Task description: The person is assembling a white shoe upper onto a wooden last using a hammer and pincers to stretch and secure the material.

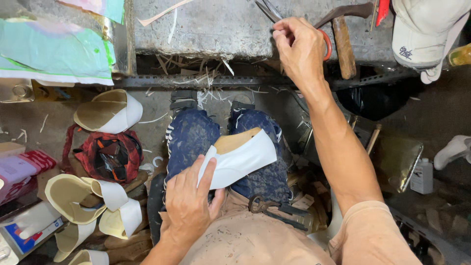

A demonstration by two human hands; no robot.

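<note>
My left hand (189,198) holds a white and tan shoe upper with its sole piece (243,152) over my lap, fingers spread across its near end. My right hand (299,46) reaches forward to the stone bench edge and closes on a pair of scissors (324,41) with orange handles; the metal blades stick out past my fingers. A pair of pincers (265,206) lies on my thigh. My knees wear dark blue speckled covers (191,137).
A wooden-handled hammer (343,41) lies on the bench right of the scissors. A white cap (424,32) sits at top right. Several finished white-strapped soles (108,113) and a red bag (110,154) lie on the floor at left. A white bottle (422,176) stands at right.
</note>
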